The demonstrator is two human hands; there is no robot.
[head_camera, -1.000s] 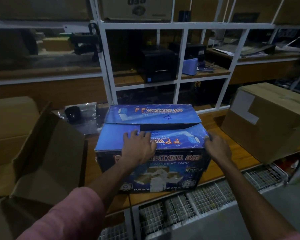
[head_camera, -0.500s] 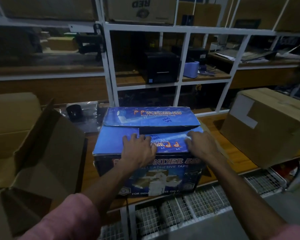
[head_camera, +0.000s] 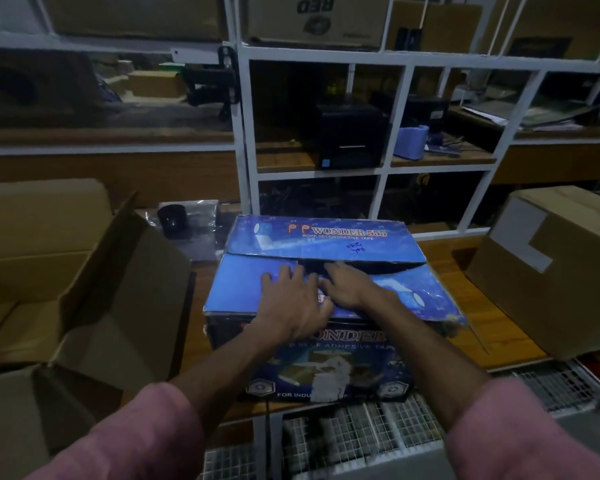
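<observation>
The blue "Wonder 555" adhesive tape carton (head_camera: 329, 372) stood in the middle of the wooden workbench (head_camera: 482, 327), its printed front facing the near edge. Both hands lay flat on its near top flap (head_camera: 239, 289), fingers straight and spread, gripping nothing. The left hand (head_camera: 293, 301) and right hand (head_camera: 349, 289) were side by side and touching at the middle of the flap, their fingertips reaching the dark gap along its far edge. The far flap (head_camera: 319, 240) lay closed beyond that gap, slightly raised over it.

Just left of the carton stood an open brown cardboard box (head_camera: 118, 289) with one flap upright. A sealed brown box (head_camera: 568, 271) bearing a white label sat to the right, apart from the carton. A black roll (head_camera: 172, 220) on clear plastic lay at the far left. Behind, a white shelf frame (head_camera: 246, 133) held a black printer (head_camera: 350, 136).
</observation>
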